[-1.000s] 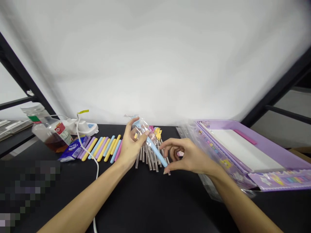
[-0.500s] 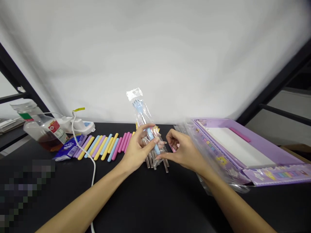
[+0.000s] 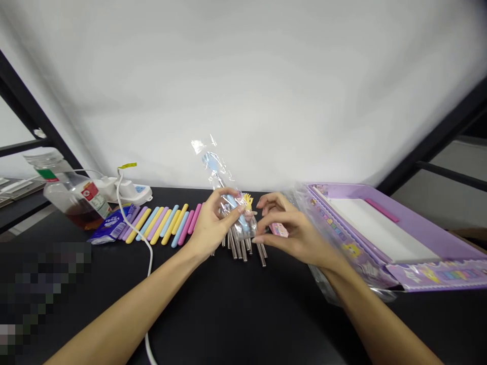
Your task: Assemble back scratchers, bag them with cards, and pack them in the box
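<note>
My left hand is closed around a clear plastic sleeve with a light blue stick in it, which looks like a telescopic back scratcher. It tilts up and away, with its claw-like head at the far end and its thick handle towards me. At the sleeve's lower end is my right hand, its thumb and fingers apart and curved; whether a fingertip touches the plastic I cannot tell. Several metal rods lie beneath the sleeve. A yellow claw-shaped head shows behind it, and a pink printed piece lies behind my right hand.
Coloured sticks lie in a row on the black table. Left are a blue packet, a bottle, a power strip and a white cable. A purple box and clear plastic lie right.
The right fingers have spread from near the sleeve's lower end, and the right hand has risen slightly. My left hand still grips the sleeve. The view has shifted a little.
</note>
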### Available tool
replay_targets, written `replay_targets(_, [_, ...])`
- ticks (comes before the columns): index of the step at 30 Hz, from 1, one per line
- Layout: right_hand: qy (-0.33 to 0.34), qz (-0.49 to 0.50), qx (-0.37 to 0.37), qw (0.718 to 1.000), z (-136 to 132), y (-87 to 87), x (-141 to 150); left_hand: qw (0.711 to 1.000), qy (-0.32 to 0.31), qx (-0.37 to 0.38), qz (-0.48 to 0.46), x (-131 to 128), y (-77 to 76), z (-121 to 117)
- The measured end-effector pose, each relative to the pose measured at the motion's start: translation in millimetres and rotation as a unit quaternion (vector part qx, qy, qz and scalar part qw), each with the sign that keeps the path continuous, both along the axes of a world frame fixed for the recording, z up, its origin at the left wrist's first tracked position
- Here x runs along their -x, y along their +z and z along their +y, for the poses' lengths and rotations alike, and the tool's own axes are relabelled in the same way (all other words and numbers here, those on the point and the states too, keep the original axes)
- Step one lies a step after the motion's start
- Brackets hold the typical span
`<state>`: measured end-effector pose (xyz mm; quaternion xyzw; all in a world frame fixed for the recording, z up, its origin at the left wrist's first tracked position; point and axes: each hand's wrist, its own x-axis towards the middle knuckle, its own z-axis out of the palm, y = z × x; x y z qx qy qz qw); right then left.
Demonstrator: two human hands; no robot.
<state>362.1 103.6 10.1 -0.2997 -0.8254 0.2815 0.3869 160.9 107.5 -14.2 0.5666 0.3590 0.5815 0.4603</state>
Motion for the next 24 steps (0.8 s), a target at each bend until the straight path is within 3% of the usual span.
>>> replay_targets(4, [-0.063,0.097,0.139,0.984,2.0,-1.9,7.8,1.0,0.005,-0.022,-0.011,-5.9,0.5,-4.0])
replay_targets(8, [-0.054,0.126,0.3,0.944,3.4,1.0,6.8,0.996,-0.013,-0.054,0.066,-4.0,2.9,-6.1])
replay_targets(11, [-0.031,0.087,0.366,0.926,3.3,5.2,0.5,0.991,-0.012,-0.054,0.119,1.9,3.2,-1.0])
replay_targets(18, [0.047,-0.102,0.386,0.916,4.7,6.5,-19.4,0.995,0.089,-0.033,0.017,20.7,-3.8,23.0])
replay_targets(24, [0.101,-0.259,0.34,0.899,4.3,5.3,-29.0,0.996,0.075,0.008,0.045,15.0,-10.7,20.5])
